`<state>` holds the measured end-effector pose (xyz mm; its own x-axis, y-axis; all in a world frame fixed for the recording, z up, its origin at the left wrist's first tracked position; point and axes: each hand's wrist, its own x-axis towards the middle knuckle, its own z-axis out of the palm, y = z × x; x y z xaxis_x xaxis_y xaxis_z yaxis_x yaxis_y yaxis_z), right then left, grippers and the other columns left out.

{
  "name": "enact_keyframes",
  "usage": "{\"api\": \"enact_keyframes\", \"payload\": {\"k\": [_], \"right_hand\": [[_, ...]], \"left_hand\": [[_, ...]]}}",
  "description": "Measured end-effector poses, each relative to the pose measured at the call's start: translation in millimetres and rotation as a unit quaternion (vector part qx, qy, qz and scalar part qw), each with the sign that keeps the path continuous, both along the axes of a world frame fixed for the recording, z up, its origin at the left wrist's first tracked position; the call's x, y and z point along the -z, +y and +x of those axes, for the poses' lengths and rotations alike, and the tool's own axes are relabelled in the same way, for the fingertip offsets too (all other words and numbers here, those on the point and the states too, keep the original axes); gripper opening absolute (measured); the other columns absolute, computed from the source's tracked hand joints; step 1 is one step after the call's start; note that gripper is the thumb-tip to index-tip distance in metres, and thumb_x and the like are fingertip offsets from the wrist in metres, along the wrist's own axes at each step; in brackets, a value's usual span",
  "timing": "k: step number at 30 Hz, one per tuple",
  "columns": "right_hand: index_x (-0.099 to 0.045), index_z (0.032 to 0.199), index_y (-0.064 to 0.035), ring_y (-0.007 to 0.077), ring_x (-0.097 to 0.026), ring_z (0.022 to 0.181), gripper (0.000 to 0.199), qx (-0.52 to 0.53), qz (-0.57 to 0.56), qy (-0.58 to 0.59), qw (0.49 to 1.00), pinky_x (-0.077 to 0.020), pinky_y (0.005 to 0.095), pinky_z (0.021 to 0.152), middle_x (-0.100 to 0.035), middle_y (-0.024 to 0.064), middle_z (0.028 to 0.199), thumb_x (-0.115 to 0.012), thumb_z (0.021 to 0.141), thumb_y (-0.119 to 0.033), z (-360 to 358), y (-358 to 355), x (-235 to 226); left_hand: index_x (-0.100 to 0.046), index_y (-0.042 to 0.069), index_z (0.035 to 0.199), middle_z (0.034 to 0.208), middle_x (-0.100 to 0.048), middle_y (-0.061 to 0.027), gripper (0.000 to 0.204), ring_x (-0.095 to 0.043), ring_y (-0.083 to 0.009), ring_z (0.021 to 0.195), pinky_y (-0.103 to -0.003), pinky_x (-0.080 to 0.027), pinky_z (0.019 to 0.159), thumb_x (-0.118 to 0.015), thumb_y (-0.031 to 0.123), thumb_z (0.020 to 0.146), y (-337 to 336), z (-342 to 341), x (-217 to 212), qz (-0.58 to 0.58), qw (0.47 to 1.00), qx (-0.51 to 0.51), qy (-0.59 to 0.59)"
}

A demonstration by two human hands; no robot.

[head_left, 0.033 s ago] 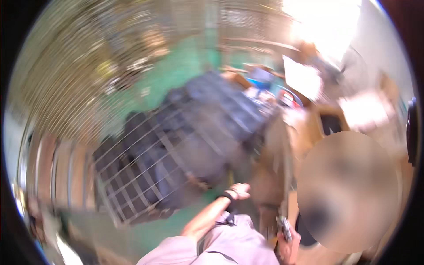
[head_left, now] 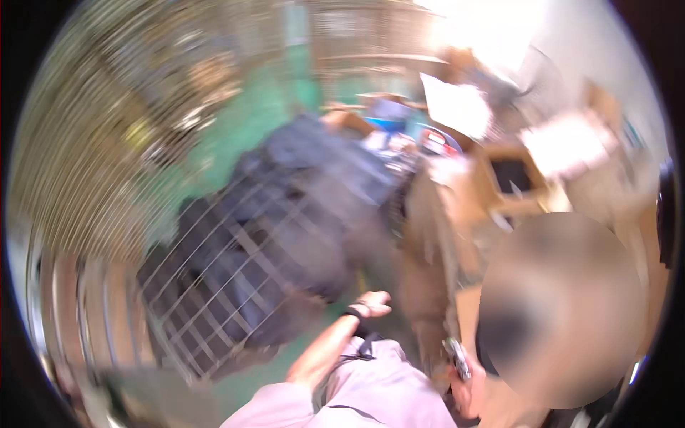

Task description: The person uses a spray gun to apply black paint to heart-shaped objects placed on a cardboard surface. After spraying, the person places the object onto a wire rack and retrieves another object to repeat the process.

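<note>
The whole picture is smeared by motion. A forearm in a lilac sleeve [head_left: 335, 399] comes up from the lower edge. My left hand [head_left: 371, 303] is at its end, with a dark band on the wrist. Its fingers look curled and it is close to the dark bags [head_left: 307, 214] piled in a wire cage cart [head_left: 193, 314]. The blur hides whether it grips anything. Low at the right, a patch of skin [head_left: 467, 399] below a small shiny object [head_left: 457, 357] may be my right hand. Its state is unreadable.
Another person's head [head_left: 564, 307] is close at the lower right. Brown cardboard boxes [head_left: 457, 207] stand between the cart and that person. The floor [head_left: 264, 121] is green. White sheets [head_left: 457, 107] and more boxes lie at the back right under bright light.
</note>
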<state>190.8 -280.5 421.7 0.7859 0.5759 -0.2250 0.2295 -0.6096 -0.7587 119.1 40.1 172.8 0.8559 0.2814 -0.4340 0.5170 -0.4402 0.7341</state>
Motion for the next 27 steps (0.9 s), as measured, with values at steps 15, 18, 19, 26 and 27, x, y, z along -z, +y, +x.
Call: {"api": "enact_keyframes", "payload": {"k": [15, 18, 19, 26, 27], "right_hand": [[-0.059, 0.135, 0.0015, 0.0333, -0.070, 0.084, 0.056, 0.511, 0.005, -0.108, 0.853, -0.0544, 0.0348, 0.077, -0.070, 0.0204, 0.102, -0.074, 0.081, 0.002, -160.8, -105.0, -62.8], [-0.062, 0.132, 0.0014, 0.0282, -0.069, 0.078, 0.053, 0.540, 0.008, -0.160, 0.826, -0.0532, 0.0326, 0.072, -0.070, 0.0185, 0.095, -0.073, 0.081, 0.003, -158.0, -111.4, -65.7], [-0.063, 0.132, 0.0012, 0.0253, -0.067, 0.076, 0.052, 0.559, 0.006, -0.169, 0.812, -0.0523, 0.0314, 0.070, -0.070, 0.0171, 0.092, -0.073, 0.081, 0.005, -160.6, -114.7, -67.1], [-0.061, 0.136, -0.0019, 0.0295, -0.067, 0.076, 0.060, 0.484, 0.040, -0.142, 0.862, -0.0529, 0.0328, 0.070, -0.070, 0.0170, 0.095, -0.076, 0.079, 0.005, -138.9, -128.1, -79.8], [-0.060, 0.138, -0.0029, 0.0332, -0.068, 0.078, 0.063, 0.455, 0.045, -0.137, 0.879, -0.0538, 0.0348, 0.072, -0.071, 0.0178, 0.097, -0.076, 0.077, 0.006, -136.8, -131.6, -79.6]], "left_hand": [[-0.072, 0.010, 0.084, 0.089, -0.067, -0.0116, 0.018, -0.065, -0.0301, 0.080, -0.040, -0.052, 0.071, -0.056, 0.017, 0.085, 54.5, -64.1, 216.0, 0.020, 0.944, 0.287, 0.163], [-0.069, 0.011, 0.079, 0.080, -0.063, -0.0070, 0.015, -0.062, -0.0252, 0.071, -0.037, -0.049, 0.062, -0.055, 0.013, 0.083, 76.8, -47.3, 200.8, 0.118, 0.906, 0.401, 0.070], [-0.068, 0.011, 0.077, 0.077, -0.062, -0.0055, 0.015, -0.061, -0.0236, 0.068, -0.036, -0.049, 0.059, -0.054, 0.011, 0.082, 72.4, -31.0, 197.8, 0.158, 0.869, 0.469, 0.021], [-0.057, 0.016, 0.082, 0.070, -0.052, 0.0029, 0.018, -0.053, -0.0110, 0.056, -0.027, -0.039, 0.046, -0.056, -0.001, 0.089, -8.3, 83.7, 137.4, -0.355, 0.890, -0.061, 0.280], [-0.064, 0.010, 0.102, 0.080, -0.060, -0.0004, 0.015, -0.059, -0.0124, 0.061, -0.026, -0.044, 0.048, -0.061, 0.002, 0.089, -12.0, 91.1, 130.1, -0.314, 0.920, -0.002, 0.236]]}}
